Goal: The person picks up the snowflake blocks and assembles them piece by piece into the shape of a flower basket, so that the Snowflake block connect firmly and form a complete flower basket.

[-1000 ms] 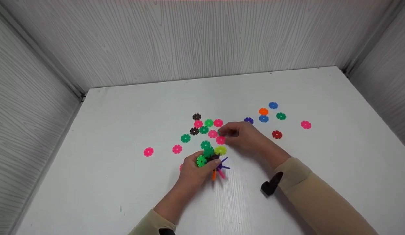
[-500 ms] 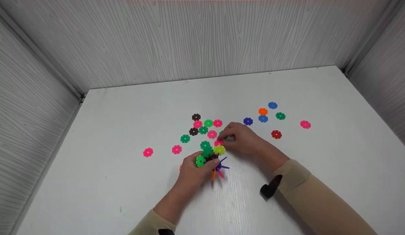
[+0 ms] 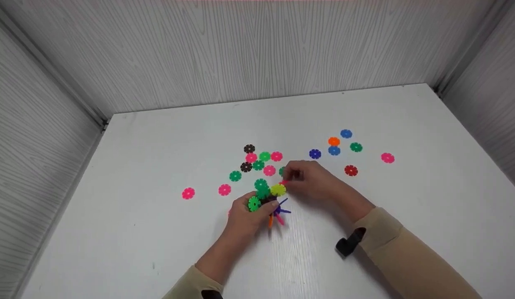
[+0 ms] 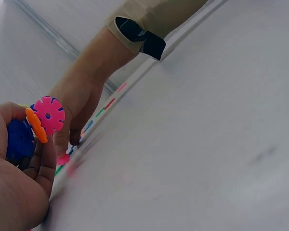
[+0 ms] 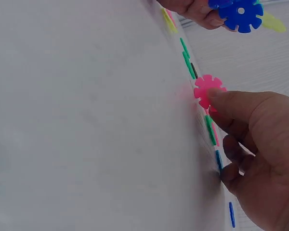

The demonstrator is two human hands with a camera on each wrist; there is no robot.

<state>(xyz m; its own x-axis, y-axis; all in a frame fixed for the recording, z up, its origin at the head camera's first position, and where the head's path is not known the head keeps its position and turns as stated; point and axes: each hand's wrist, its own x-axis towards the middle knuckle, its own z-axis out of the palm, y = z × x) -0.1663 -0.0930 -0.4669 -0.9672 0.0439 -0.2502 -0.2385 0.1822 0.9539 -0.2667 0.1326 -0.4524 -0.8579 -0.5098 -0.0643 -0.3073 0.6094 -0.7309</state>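
Observation:
My left hand (image 3: 247, 216) grips a cluster of interlocked notched plastic discs. A green disc (image 3: 254, 204), a yellow disc (image 3: 278, 189) and purple discs (image 3: 282, 207) stick out of it in the head view; a blue disc (image 4: 20, 139) and an orange disc (image 4: 36, 125) show in the left wrist view. Just right of the cluster, my right hand (image 3: 309, 178) pinches a pink notched disc (image 5: 208, 89) between thumb and forefinger, tilted up off the table. The cluster's inner joints are hidden by my left fingers.
Loose discs lie scattered on the white table (image 3: 157, 158): a pink one (image 3: 188, 193) at left, a brown one (image 3: 249, 148) behind the cluster, a red one (image 3: 351, 170) at right. A panelled wall (image 3: 257, 50) rises behind the table.
My right hand has picked the pink disc off the table, pulling it slightly toward me and right. The left hand and its cluster have barely moved.

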